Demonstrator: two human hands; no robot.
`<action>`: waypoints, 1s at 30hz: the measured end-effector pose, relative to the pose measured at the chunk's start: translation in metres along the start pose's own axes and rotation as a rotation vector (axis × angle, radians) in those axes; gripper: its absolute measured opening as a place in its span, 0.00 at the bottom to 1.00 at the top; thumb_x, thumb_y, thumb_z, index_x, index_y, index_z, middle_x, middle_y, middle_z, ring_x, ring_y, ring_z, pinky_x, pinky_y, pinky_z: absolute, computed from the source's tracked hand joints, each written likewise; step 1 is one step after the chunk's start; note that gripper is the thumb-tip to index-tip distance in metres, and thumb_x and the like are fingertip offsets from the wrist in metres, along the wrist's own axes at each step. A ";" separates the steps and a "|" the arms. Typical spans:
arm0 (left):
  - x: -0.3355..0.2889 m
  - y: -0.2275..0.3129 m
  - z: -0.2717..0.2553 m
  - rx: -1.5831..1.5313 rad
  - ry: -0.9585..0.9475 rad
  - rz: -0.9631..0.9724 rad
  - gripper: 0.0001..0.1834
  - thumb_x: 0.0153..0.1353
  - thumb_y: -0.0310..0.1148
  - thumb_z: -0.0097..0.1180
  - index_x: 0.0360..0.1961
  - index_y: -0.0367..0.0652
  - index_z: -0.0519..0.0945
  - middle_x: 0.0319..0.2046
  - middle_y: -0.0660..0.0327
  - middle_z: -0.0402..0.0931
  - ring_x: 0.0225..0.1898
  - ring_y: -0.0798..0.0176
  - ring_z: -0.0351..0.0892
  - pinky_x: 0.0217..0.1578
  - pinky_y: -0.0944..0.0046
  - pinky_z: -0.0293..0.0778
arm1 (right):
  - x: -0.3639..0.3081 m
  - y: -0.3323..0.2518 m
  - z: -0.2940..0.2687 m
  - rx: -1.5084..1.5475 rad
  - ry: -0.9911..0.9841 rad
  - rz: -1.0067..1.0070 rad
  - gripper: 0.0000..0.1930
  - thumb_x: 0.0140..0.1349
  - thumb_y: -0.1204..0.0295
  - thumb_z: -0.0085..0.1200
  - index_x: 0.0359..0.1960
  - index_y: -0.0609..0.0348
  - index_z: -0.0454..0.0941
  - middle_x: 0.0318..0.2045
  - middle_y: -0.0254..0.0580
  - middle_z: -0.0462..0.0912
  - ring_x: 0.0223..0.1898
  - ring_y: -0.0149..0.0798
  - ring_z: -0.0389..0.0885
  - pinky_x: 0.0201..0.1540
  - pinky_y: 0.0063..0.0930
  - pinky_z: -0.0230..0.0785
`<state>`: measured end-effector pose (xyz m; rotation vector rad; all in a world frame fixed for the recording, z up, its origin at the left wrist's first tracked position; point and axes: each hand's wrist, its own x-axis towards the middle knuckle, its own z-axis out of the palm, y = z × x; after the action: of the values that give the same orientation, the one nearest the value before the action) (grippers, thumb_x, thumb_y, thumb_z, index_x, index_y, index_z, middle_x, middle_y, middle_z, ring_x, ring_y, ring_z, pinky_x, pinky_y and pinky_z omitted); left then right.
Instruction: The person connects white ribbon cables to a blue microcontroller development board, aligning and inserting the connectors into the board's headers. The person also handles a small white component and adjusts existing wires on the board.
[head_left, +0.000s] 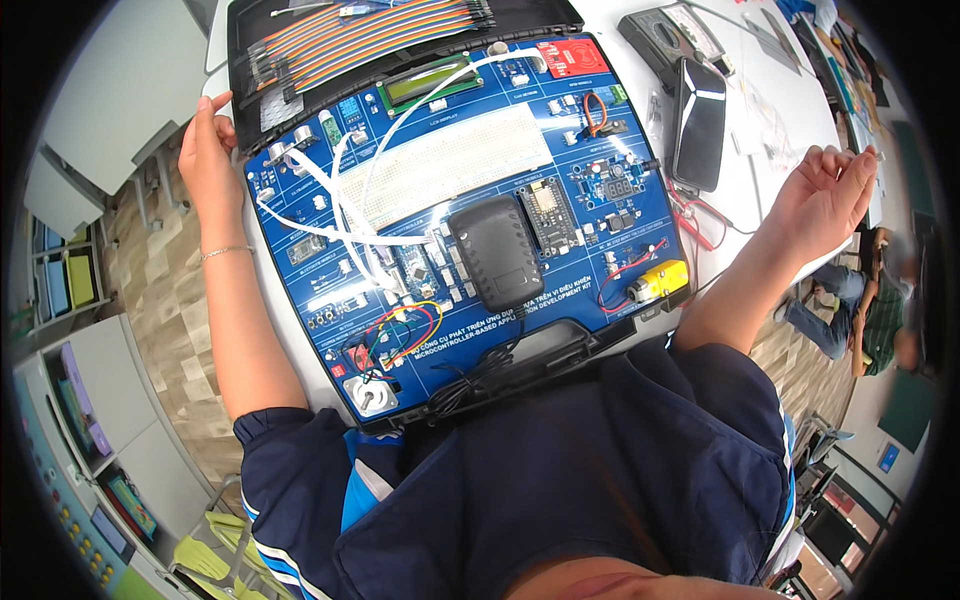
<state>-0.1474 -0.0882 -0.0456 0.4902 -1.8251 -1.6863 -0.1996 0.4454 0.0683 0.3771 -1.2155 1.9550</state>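
Note:
A blue electronics training board [470, 355] in a black case lies in front of me, fitted with modules and a white breadboard [450, 165]. At the case's left side, by the corner of its raised lid, is my left hand [209, 150], fingers curled together; whether they grip anything is hidden. My right hand [825, 195] is raised off to the right, well apart from the board. Its fingers are closed, with a tiny pale spot at the tips that I cannot make out. A black power adapter [497, 250] rests on the board, its cable [480, 378] bunched at the near edge.
Rainbow jumper wires [370, 40] fill the lid [243, 50]. White cables [345, 215] cross the board. A yellow motor [660, 281] sits at its near right. Right of the case lie a black phone-like slab [699, 125], a multimeter [655, 45] and red test leads [700, 222]. Another person [870, 310] sits farther right.

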 end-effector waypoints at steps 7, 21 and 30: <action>0.000 -0.001 -0.001 -0.005 -0.004 0.002 0.22 0.75 0.46 0.53 0.49 0.34 0.85 0.23 0.74 0.67 0.27 0.78 0.61 0.30 0.74 0.58 | 0.005 0.017 -0.022 -0.489 -0.055 0.175 0.15 0.75 0.66 0.54 0.51 0.68 0.78 0.48 0.55 0.87 0.48 0.44 0.88 0.43 0.24 0.77; 0.000 -0.001 0.001 -0.007 0.012 0.006 0.22 0.75 0.45 0.54 0.49 0.34 0.85 0.22 0.74 0.67 0.27 0.78 0.61 0.30 0.74 0.57 | -0.002 0.006 -0.066 -1.532 -0.557 0.510 0.31 0.63 0.53 0.66 0.58 0.65 0.75 0.37 0.40 0.88 0.39 0.34 0.84 0.46 0.25 0.72; 0.002 -0.002 0.000 -0.028 -0.016 -0.001 0.24 0.75 0.46 0.52 0.52 0.31 0.82 0.25 0.73 0.68 0.28 0.79 0.62 0.32 0.77 0.57 | -0.059 -0.020 -0.003 -1.632 -1.092 0.528 0.12 0.54 0.66 0.71 0.37 0.57 0.88 0.29 0.40 0.84 0.30 0.35 0.81 0.35 0.31 0.72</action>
<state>-0.1491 -0.0891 -0.0472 0.4674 -1.8098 -1.7187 -0.1458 0.4254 0.0436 0.1855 -3.2816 0.3232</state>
